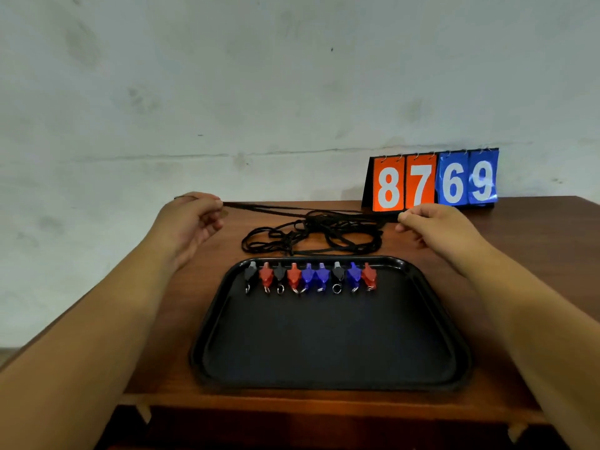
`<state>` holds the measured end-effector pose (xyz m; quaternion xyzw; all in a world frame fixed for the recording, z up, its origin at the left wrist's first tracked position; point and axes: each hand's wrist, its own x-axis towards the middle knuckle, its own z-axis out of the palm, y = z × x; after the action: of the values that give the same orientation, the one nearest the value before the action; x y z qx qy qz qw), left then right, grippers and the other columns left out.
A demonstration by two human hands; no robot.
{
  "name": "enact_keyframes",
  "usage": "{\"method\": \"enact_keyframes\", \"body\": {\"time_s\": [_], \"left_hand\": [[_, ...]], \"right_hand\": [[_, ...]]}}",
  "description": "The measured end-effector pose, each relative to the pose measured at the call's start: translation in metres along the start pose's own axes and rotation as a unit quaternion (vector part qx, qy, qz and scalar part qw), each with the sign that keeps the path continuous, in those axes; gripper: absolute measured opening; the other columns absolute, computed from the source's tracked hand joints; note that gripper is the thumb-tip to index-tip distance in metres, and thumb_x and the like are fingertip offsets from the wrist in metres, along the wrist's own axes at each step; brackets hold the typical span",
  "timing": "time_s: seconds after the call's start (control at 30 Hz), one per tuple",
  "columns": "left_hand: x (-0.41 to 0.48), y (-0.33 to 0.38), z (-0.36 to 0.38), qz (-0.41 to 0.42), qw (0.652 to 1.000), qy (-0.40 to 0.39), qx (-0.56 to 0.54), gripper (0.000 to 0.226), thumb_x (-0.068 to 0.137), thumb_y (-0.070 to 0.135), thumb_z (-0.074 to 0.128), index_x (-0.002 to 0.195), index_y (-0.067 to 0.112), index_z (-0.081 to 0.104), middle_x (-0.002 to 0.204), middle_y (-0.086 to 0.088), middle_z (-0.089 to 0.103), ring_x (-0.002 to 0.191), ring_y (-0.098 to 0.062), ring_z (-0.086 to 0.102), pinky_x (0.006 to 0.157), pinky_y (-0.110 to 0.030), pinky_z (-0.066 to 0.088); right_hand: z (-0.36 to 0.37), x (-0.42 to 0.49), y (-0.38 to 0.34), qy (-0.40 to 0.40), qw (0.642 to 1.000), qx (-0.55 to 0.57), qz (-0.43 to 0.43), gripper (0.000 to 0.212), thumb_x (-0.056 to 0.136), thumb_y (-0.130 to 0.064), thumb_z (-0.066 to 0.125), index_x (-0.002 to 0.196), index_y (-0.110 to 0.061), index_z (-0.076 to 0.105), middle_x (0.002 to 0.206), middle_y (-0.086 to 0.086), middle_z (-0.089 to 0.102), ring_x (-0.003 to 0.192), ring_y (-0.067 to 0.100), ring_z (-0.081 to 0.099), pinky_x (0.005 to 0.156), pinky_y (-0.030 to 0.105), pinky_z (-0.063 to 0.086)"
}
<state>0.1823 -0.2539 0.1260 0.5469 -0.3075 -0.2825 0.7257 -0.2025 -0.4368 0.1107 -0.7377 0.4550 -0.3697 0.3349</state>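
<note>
Tray (324, 345), cord (312, 236), left hand (191, 219), right hand (436, 227)

Extended both bare forearms forward from the lower corners, angled slightly inward. Held left hand (194, 219) raised with palm turned inward, thumb and forefinger pinching a black cord (276, 208), other fingers loosely curled. Held right hand (435, 225) at similar height, well apart from the left, back upward, thumb and forefinger pinching the same cord.

Cord (276, 208) ends unseen within fingers (212, 204)
</note>
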Motion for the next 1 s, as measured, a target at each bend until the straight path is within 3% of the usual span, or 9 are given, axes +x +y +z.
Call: {"method": "enact_keyframes", "body": {"time_s": [0.13,0.27,0.5,0.6,0.73,0.87,1.0], "left_hand": [[-0.039,0.005,-0.017,0.015,1.000,-0.024,0.007,0.022,0.096,-0.005,0.071,0.088,0.015,0.069,0.086,-0.006,0.070,0.073,-0.014,0.067,0.074,-0.029,0.063],[-0.076,0.006,-0.029,0.007,1.000,-0.013,0.005,0.015,0.094,-0.003,0.076,0.091,0.012,0.075,0.087,-0.006,0.073,0.078,-0.015,0.070,0.077,-0.030,0.065],[-0.114,-0.008,-0.045,0.010,0.999,-0.002,0.053,0.012,0.094,0.004,0.080,0.094,0.016,0.079,0.083,-0.001,0.075,0.080,-0.015,0.069,0.082,-0.034,0.061],[-0.125,-0.015,-0.048,0.013,0.998,-0.002,0.057,0.012,0.095,0.006,0.080,0.096,0.018,0.080,0.086,0.000,0.075,0.082,-0.016,0.067,0.080,-0.033,0.058],[-0.133,-0.030,-0.055,0.007,0.997,0.002,0.078,0.012,0.099,0.012,0.077,0.096,0.022,0.083,0.096,-0.003,0.075,0.087,-0.019,0.064,0.077,-0.033,0.055],[-0.135,-0.044,-0.061,0.025,0.988,0.004,0.152,0.016,0.100,0.017,0.075,0.096,0.028,0.085,0.091,0.000,0.076,0.085,-0.022,0.060,0.076,-0.035,0.053],[-0.141,-0.044,-0.051,0.043,0.966,0.031,0.252,0.017,0.103,0.022,0.070,0.095,0.027,0.084,0.091,0.004,0.078,0.083,-0.017,0.067,0.078,-0.032,0.056]], "right_hand": [[-0.011,-0.028,-0.004,0.004,0.993,0.113,0.047,0.018,0.104,-0.031,0.070,0.104,-0.016,0.080,0.097,0.001,0.082,0.084,0.019,0.066,0.090,0.044,0.062],[-0.022,-0.062,-0.006,0.003,0.987,0.146,0.064,0.025,0.102,-0.037,0.074,0.102,-0.013,0.081,0.093,0.003,0.081,0.082,0.019,0.063,0.091,0.045,0.062],[-0.029,-0.112,-0.007,0.016,0.999,0.025,0.023,0.028,0.107,-0.043,0.064,0.099,-0.018,0.077,0.090,0.003,0.077,0.081,0.021,0.069,0.086,0.041,0.061],[-0.028,-0.124,-0.004,0.027,0.999,-0.027,0.018,0.024,0.107,-0.045,0.061,0.101,-0.026,0.073,0.097,-0.001,0.077,0.092,0.022,0.071,0.092,0.047,0.060],[-0.027,-0.136,0.001,0.040,0.999,-0.003,0.031,0.021,0.107,-0.044,0.063,0.101,-0.027,0.073,0.100,-0.006,0.078,0.099,0.020,0.070,0.100,0.051,0.057],[-0.017,-0.145,0.018,0.050,0.998,0.003,0.049,0.022,0.102,-0.045,0.068,0.092,-0.027,0.075,0.092,-0.006,0.080,0.094,0.031,0.075,0.090,0.053,0.061],[-0.013,-0.147,0.023,0.062,0.997,-0.014,0.043,0.018,0.101,-0.039,0.071,0.092,-0.024,0.074,0.083,-0.004,0.078,0.083,0.024,0.073,0.070,0.037,0.056]]}}
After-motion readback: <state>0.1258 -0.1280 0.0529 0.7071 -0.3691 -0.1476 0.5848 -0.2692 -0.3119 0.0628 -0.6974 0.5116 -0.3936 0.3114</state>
